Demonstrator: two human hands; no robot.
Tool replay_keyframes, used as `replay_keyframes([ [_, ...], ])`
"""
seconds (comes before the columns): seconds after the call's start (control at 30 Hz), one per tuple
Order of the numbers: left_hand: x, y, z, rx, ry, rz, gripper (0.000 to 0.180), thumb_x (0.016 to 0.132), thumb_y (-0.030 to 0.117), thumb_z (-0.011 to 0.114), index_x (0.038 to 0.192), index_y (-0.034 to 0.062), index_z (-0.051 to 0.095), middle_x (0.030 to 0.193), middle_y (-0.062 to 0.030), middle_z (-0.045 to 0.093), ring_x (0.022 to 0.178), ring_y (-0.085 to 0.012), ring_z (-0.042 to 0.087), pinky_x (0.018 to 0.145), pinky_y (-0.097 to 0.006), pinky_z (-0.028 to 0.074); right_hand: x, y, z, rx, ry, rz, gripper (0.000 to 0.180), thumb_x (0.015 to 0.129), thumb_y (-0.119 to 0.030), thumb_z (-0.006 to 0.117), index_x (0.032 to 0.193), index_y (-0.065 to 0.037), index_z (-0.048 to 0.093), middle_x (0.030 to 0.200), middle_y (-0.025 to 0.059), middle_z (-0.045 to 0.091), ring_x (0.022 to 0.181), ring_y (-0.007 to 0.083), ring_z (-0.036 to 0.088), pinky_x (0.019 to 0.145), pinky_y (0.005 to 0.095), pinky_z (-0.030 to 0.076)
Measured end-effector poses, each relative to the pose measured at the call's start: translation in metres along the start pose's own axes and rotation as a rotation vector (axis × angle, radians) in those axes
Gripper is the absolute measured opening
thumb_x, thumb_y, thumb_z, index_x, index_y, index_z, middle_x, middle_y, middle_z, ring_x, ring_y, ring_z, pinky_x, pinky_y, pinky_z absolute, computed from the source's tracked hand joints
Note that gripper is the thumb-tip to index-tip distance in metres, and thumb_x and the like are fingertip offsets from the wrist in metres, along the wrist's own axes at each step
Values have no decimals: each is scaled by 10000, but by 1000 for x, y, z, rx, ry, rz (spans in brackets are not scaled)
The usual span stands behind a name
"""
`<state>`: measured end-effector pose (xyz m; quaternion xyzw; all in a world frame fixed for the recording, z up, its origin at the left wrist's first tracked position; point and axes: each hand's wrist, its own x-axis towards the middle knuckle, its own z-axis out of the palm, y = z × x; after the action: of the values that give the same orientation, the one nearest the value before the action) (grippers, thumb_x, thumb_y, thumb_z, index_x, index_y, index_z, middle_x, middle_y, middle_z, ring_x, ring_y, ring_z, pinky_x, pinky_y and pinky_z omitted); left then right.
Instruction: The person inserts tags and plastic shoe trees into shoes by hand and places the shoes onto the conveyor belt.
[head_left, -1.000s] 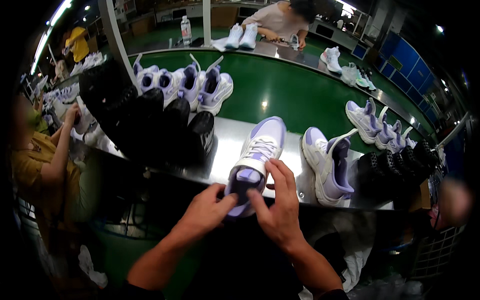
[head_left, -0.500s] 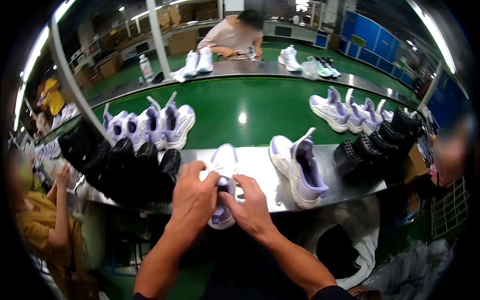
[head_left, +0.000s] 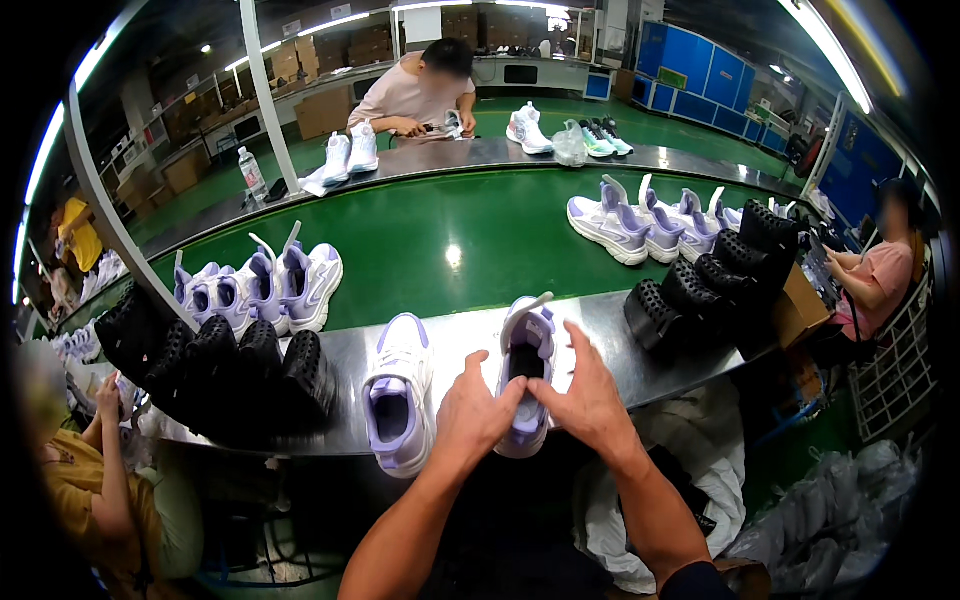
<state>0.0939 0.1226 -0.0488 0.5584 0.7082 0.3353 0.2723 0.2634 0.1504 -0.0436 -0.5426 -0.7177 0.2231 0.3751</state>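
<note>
Since half a second ago the second white-and-lilac sneaker [head_left: 399, 408] has gone from right of my hands to left of them, lying heel-near on the steel ledge [head_left: 610, 318] beside the black shoe lasts [head_left: 250, 370]. My left hand [head_left: 472, 415] grips the heel of the held sneaker [head_left: 527, 375], thumb on its collar. That shoe is white with lilac panels, toe pointing away, dark inside, probably a last. My right hand [head_left: 588, 397] clasps its right side.
</note>
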Motion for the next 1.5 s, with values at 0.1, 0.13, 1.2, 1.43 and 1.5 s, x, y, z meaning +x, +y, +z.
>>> replay_keyframes([
  [0.1,19,1,12,57,24,65,493,947,390,643,1267,16,614,996,-292,704,925,-419,702,822,-474,537,41,13,2,224,-15,-267,643,822,-134,721,1409,-18,483,1263,187,630,1237,275,590,1021,414,492],
  [0.13,23,3,13,34,32,46,411,954,349,635,1195,17,658,896,-265,718,832,-401,711,763,-481,537,49,22,3,390,-156,-172,542,820,-112,686,1325,-6,522,1228,154,641,1171,265,618,1010,388,491],
  [1.2,-13,24,-19,287,312,620,202,831,118,754,1012,33,723,845,-141,625,879,-329,633,789,-449,509,-31,-2,41,111,244,71,655,779,-180,741,1345,51,507,1161,223,580,1036,387,591,920,457,498],
  [1.43,-16,31,-20,416,248,495,157,825,150,759,965,81,743,856,-131,611,877,-346,622,754,-442,513,-30,2,48,262,197,324,493,806,-250,733,1159,68,601,957,230,654,835,380,661,798,442,534],
  [1.5,-16,53,-33,422,282,646,215,807,136,769,1010,89,718,933,-127,605,896,-334,614,744,-437,517,-34,-4,49,257,198,281,479,819,-254,733,1149,66,599,963,240,652,855,380,662,799,444,533],
])
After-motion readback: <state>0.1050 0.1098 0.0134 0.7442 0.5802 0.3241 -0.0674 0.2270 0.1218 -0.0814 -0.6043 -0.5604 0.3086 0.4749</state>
